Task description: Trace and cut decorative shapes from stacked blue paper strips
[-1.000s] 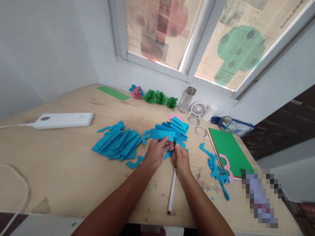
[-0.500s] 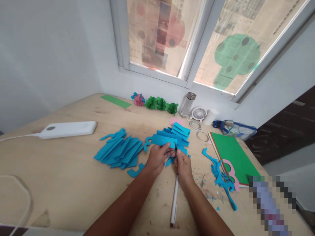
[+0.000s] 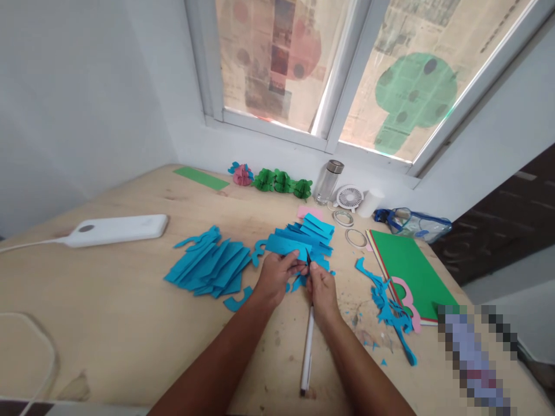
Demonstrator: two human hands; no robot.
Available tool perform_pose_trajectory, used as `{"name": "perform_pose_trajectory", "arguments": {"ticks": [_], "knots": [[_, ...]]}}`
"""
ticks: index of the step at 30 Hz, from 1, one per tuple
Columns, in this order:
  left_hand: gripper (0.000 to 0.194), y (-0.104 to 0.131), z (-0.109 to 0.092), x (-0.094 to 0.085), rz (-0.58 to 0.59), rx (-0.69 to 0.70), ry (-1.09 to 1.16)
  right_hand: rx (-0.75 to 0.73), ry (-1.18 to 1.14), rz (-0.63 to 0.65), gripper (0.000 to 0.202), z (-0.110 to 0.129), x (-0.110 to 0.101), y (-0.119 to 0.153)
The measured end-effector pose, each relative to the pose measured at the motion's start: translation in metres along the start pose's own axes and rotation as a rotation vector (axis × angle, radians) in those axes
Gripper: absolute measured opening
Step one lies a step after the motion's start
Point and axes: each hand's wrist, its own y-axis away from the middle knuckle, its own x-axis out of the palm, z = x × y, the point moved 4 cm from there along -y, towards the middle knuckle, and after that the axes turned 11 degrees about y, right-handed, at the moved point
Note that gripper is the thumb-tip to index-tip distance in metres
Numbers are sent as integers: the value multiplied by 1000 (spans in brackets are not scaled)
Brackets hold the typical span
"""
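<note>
From far away I am seeing almost nothing moving: my left hand (image 3: pixel 276 276) is still pinching the blue paper (image 3: pixel 287 245) before the blue pile (image 3: pixel 319 227), and my right hand (image 3: pixel 323 290) is gripping the dark cutter (image 3: pixel 309 258) at its edge, so cutting is probably continuing.

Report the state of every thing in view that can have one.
Left hand: pinching a blue rectangular paper piece.
Right hand: closed on a slim dark-tipped tool.
Clear cylindrical bottle with metal lid: upright, lid on.
Round white plastic fan: upright; whether running, cannot tell.
Pleated blue paper strips, left pile: folded, fanned out.
White oblong plastic device: lying flat, cable attached.
Green-topped rectangular paper stack: lying flat.
Slim white pen: lying down.
</note>
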Motion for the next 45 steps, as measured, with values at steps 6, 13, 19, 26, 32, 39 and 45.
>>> {"name": "perform_pose_trajectory", "arguments": {"ticks": [6, 13, 19, 26, 32, 39, 45], "knots": [[26, -1, 2, 0, -41, 3, 24, -23, -8, -13, 57, -3, 1, 0], [25, -3, 0, -2, -44, 13, -73, -5, 11, 15, 56, -6, -1, -2], [22, -2, -3, -2, -55, 24, -103, -2, 26, 35, 59, -8, -1, -3], [21, -1, -8, 1, -57, 49, -63, 13, 20, 54, 58, -6, 2, -1], [22, 0, -5, 3, -27, 46, -78, 11, -10, 27, 57, -2, 1, 0], [24, 2, -3, 5, -41, 40, -58, 1, -3, 15, 57, -1, 0, 0], [24, 1, 0, 2, -34, 20, -66, 1, -23, 13, 58, 2, 1, 2]]}}
